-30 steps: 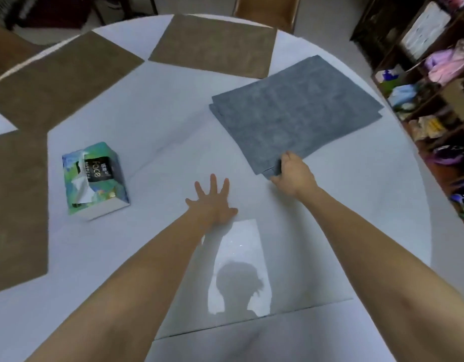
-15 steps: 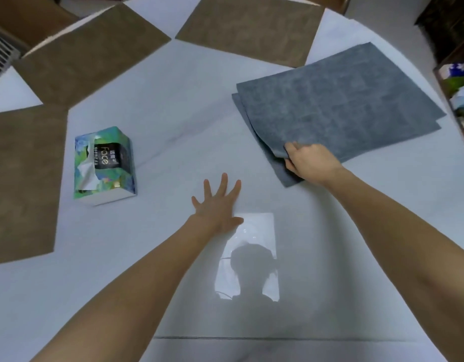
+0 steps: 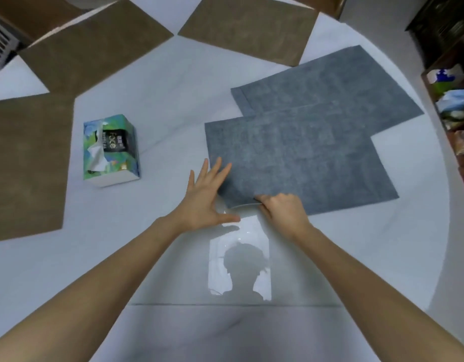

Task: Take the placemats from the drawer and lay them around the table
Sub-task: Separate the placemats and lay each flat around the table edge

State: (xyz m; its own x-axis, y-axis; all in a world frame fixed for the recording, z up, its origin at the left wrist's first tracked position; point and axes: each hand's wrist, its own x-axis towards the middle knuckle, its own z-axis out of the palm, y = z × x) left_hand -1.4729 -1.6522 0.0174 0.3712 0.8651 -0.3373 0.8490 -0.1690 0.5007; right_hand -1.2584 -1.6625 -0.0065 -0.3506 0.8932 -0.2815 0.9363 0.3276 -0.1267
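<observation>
While my right hand [image 3: 283, 210] pinches the near edge of the top grey placemat [image 3: 291, 163], my left hand [image 3: 207, 197] lies spread flat at its corner. It overlaps perhaps 2 more mats; thin, light, floppy felt, best gripped at edges.

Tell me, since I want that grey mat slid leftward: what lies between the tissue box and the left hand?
Only bare white table lies between the tissue box and the left hand, as the head view shows.

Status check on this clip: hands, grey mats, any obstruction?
Right hand pinches near edge of top grey placemat. Left hand open, fingers flat on its corner. Second grey placemat underneath, offset. Tissue box apart, left.
</observation>
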